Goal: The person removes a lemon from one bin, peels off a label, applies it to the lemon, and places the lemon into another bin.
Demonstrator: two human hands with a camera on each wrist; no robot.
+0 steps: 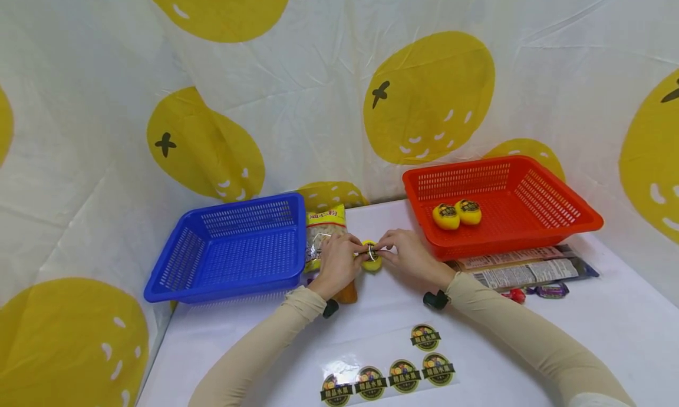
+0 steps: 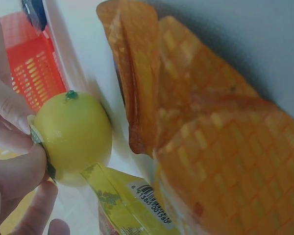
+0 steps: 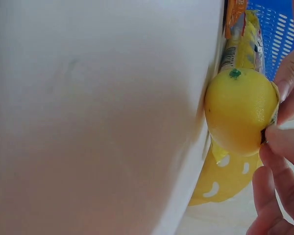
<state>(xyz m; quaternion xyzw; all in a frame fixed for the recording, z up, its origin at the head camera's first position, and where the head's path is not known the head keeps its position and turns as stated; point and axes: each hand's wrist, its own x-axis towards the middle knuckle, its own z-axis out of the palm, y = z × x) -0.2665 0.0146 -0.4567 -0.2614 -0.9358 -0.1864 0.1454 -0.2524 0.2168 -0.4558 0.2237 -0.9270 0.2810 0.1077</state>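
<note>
A yellow lemon-like fruit [image 1: 372, 265] with a small green stem mark sits on the white table, between both hands. A round dark sticker [image 1: 371, 252] lies against its upper side. From one side my left hand [image 1: 339, 261] pinches the sticker's edge with thumb and finger. Opposite it, my right hand [image 1: 411, 255] pinches the other edge, its fingertips meeting the fruit. The left wrist view shows the sticker [image 2: 41, 147] partly hidden behind fingers, flush with the fruit [image 2: 76, 137]. In the right wrist view the fruit [image 3: 240, 112] has fingertips at its right side.
A blue basket [image 1: 239, 286] stands left; a red basket [image 1: 498, 245] at right holds two stickered yellow fruits [image 1: 458, 214]. Beside my left hand are a yellow food bag [image 1: 325, 218] and an orange packet [image 1: 347, 293]. A clear sheet with several stickers [image 1: 405, 376] lies in front; packages [image 1: 525, 271] and candies [image 1: 551, 290] lie right.
</note>
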